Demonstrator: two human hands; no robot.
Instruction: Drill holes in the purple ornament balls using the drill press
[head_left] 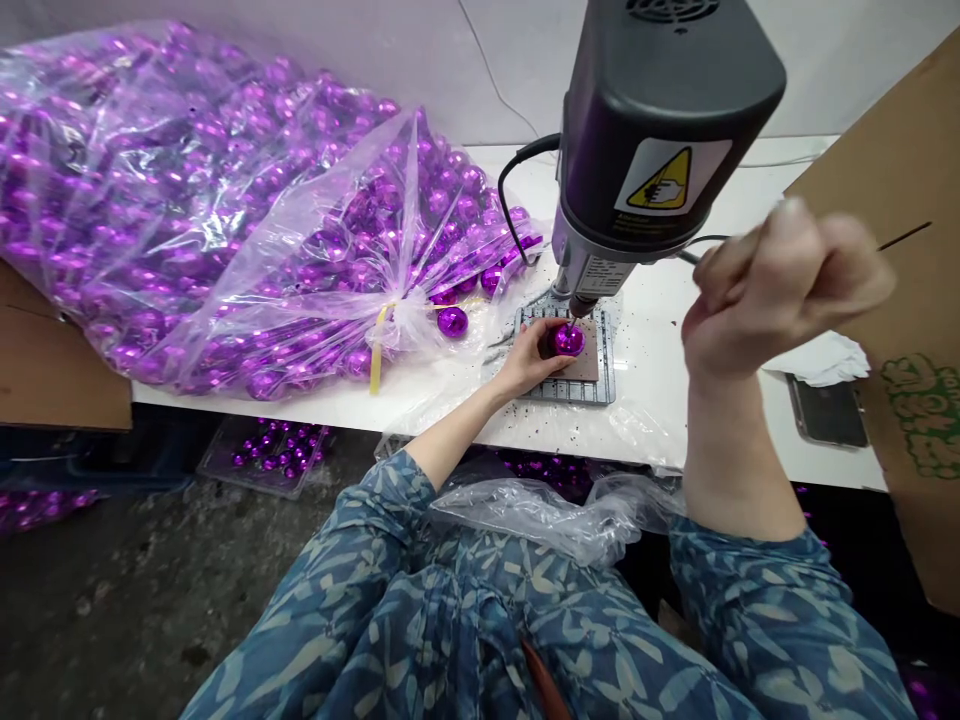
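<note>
A shiny purple ball [568, 340] sits on a brown board [586, 366] on the metal base of a black drill press [667, 110]. The bit of the press meets the top of the ball. My left hand [534, 357] holds the ball from the left, thumb and fingers around its side. Raised at the right of the press, my right hand [780, 285] is curled into a fist, slightly blurred. Whatever it grips, if anything, is hidden; a thin dark rod [905, 236] shows just right of it.
A big clear bag of purple balls [247, 210] fills the left of the white table [652, 370], with a loose ball [452, 321] beside it. At right are a phone [829, 412], white tissue [821, 358] and a cardboard box [900, 300]. A tray [259, 460] of balls is below.
</note>
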